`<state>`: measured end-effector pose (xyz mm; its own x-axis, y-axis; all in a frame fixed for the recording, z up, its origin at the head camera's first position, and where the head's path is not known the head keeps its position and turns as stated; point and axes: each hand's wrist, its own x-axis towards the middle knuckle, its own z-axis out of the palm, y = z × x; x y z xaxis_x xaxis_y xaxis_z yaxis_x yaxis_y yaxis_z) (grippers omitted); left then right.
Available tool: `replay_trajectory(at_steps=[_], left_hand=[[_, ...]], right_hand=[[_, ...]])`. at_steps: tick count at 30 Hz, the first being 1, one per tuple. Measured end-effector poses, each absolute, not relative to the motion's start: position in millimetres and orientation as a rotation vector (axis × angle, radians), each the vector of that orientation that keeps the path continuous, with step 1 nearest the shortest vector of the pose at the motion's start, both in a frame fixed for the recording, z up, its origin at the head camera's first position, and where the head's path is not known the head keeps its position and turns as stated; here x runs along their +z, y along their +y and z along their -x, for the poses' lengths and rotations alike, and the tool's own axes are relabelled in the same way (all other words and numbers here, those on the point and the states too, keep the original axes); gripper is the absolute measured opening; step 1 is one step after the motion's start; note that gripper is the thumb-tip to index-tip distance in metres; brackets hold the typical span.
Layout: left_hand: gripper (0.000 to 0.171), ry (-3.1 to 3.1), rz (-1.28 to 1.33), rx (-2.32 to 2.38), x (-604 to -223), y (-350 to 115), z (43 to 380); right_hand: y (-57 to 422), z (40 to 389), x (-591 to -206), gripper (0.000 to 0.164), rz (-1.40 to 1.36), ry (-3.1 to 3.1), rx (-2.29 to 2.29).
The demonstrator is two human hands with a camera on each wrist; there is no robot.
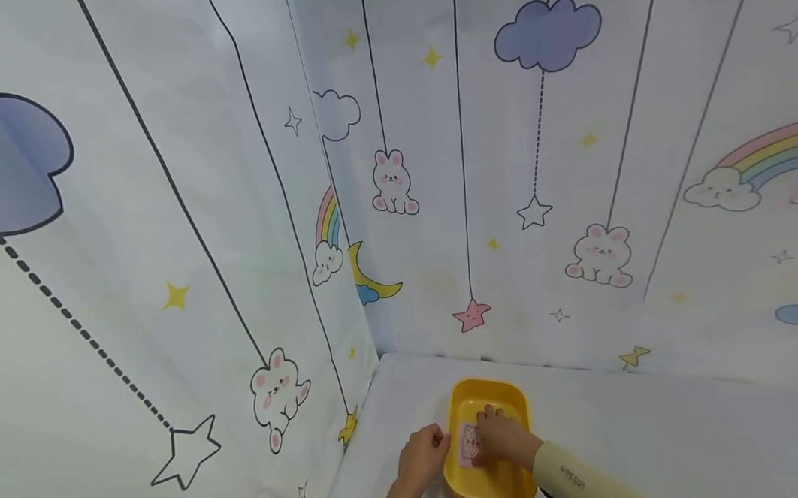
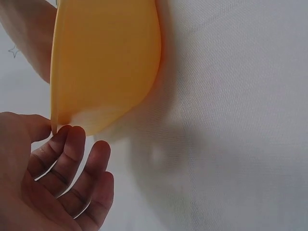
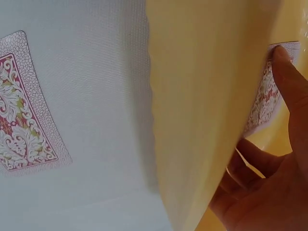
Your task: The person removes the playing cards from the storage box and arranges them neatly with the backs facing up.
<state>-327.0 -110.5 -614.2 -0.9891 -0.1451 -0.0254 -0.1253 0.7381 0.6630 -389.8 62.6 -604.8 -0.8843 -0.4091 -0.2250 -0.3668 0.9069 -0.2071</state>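
Observation:
A yellow plastic tray (image 1: 491, 492) stands on the white-covered table. My left hand (image 1: 423, 454) is at its left side. In the left wrist view the thumb and forefinger pinch the tray's rim (image 2: 54, 96), the other fingers loosely bent below. My right hand (image 1: 506, 435) reaches inside the tray and holds a pink-and-white card (image 1: 469, 445) with an ornate pattern. The right wrist view has the thumb at one end of this card (image 3: 264, 98) and fingers near the other, partly hidden by the tray wall (image 3: 202, 96).
Another ornate patterned card (image 3: 21, 110) lies on the white cloth (image 3: 101, 110) outside the tray. White walls (image 1: 426, 112) with drawn rabbits, stars, clouds and rainbows rise behind and to the left of the table.

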Motion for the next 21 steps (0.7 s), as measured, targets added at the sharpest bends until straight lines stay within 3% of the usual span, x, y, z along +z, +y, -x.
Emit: replay_trajectory(at_steps=[12, 21], left_hand=[[0.029, -2.911, -0.224, -1.127, -612.6, -111.4, 327.8], [0.029, -2.912, -0.209, -1.111, -613.3, -111.4, 327.3]], right_hand=[[62.0, 390.4, -610.5, 0.08, 0.637, 2.904, -0.256], [63.5, 390.3, -611.0, 0.054, 0.736, 3.01, -0.248]])
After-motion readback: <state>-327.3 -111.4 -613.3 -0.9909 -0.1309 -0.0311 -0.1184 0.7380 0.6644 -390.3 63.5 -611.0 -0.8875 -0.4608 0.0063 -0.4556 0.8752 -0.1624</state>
